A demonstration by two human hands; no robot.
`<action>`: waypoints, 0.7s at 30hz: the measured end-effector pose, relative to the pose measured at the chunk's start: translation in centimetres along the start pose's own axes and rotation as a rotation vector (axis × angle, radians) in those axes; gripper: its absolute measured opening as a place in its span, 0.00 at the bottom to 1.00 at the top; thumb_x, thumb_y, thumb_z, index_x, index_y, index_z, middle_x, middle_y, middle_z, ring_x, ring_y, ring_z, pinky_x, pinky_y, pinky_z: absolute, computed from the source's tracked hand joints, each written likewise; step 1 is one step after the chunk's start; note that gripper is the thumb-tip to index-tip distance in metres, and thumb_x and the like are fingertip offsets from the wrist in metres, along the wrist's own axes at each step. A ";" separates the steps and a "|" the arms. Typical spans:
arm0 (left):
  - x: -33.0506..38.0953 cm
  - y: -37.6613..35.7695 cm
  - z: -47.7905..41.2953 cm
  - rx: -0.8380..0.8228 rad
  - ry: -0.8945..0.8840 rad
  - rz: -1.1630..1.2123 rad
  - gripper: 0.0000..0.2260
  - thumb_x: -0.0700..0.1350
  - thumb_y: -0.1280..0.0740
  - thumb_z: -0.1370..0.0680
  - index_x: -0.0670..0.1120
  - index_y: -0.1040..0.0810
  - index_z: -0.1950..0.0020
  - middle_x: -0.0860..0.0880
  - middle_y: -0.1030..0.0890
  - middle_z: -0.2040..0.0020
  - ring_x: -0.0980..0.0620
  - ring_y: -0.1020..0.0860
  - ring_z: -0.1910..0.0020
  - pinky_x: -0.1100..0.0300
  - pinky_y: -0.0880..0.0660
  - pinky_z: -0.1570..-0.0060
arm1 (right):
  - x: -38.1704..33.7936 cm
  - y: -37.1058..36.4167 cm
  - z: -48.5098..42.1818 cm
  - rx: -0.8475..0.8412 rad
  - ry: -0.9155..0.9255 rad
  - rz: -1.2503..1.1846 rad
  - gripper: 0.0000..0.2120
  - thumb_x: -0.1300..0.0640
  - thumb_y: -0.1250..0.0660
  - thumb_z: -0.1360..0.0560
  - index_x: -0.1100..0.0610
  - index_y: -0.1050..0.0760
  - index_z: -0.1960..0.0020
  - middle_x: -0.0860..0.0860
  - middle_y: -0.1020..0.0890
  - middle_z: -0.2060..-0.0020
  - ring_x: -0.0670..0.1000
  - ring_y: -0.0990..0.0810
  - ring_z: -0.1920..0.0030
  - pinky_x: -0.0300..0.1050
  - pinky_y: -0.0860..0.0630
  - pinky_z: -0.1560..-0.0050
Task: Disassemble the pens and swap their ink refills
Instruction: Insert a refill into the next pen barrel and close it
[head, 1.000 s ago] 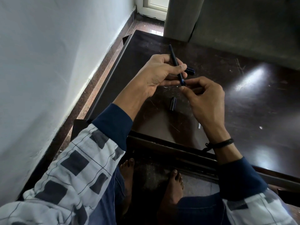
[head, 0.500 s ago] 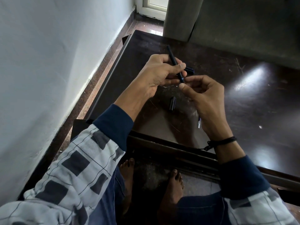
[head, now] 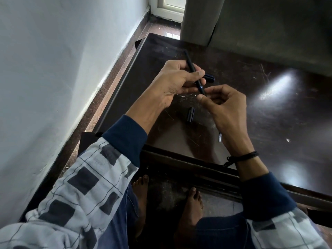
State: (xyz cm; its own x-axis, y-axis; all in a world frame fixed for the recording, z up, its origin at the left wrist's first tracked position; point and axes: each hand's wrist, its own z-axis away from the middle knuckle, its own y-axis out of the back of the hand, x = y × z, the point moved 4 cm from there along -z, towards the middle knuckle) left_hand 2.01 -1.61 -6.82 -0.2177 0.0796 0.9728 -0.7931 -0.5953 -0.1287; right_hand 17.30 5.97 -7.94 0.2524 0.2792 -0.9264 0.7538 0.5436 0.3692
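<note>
Dark, glossy wooden tabletop, scratched and streaked with glare, set along a white wall, with grey upholstery beyond the far edge.

Head view: left hand raised above the tabletop, thumb and curled fingers pinching a slim dark pen body with a blue band near its middle. Pen body tilted, upper end pointing away past the knuckles, lower end slanting down toward the right hand. Right fingers curled, thumb and forefinger tips closed on the lower tip of the pen body, remaining fingers folded loosely toward the palm. Hands close together, linked only by the pen body.

Short dark cylindrical pen piece lying on the tabletop just beyond the left fingertips, partly hidden by them. Short dark pen cap lying flat on the tabletop below and between the hands, apart from both. Small silvery tube end showing at the edge of the right wrist, the rest hidden. Black cord bracelet round the right wrist. Grey-and-white checked sleeves with navy cuffs. Bare feet on the floor under the near edge.
</note>
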 end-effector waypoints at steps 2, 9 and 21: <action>0.1 -0.1 0.1 -0.005 0.003 0.009 0.04 0.39 0.28 0.21 0.41 0.19 0.47 0.44 0.13 0.56 0.47 0.13 0.52 0.56 0.17 0.53 | -0.1 0.0 0.0 0.007 -0.002 -0.028 0.03 0.57 0.23 0.24 0.51 0.17 0.52 0.50 0.13 0.60 0.49 0.14 0.59 0.46 0.17 0.54; 0.0 0.2 -0.1 0.002 -0.002 0.012 0.03 0.38 0.28 0.21 0.42 0.19 0.48 0.43 0.13 0.56 0.47 0.13 0.53 0.54 0.16 0.50 | 0.1 -0.3 0.0 -0.018 -0.034 -0.066 0.06 0.53 0.24 0.23 0.52 0.17 0.48 0.51 0.13 0.60 0.50 0.13 0.60 0.46 0.18 0.55; -0.1 0.3 -0.2 0.006 0.003 0.027 0.04 0.38 0.27 0.21 0.41 0.19 0.47 0.43 0.12 0.56 0.47 0.12 0.53 0.55 0.17 0.53 | 0.2 -0.5 0.1 -0.020 -0.047 0.024 0.08 0.47 0.25 0.22 0.51 0.16 0.50 0.50 0.14 0.63 0.44 0.16 0.63 0.44 0.19 0.58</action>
State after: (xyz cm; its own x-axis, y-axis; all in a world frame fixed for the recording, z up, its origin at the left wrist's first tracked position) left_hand 1.65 -1.66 -6.99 -0.2409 0.0660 0.9683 -0.7834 -0.6022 -0.1539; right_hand 17.03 5.67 -8.35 0.2988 0.2556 -0.9195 0.7347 0.5533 0.3925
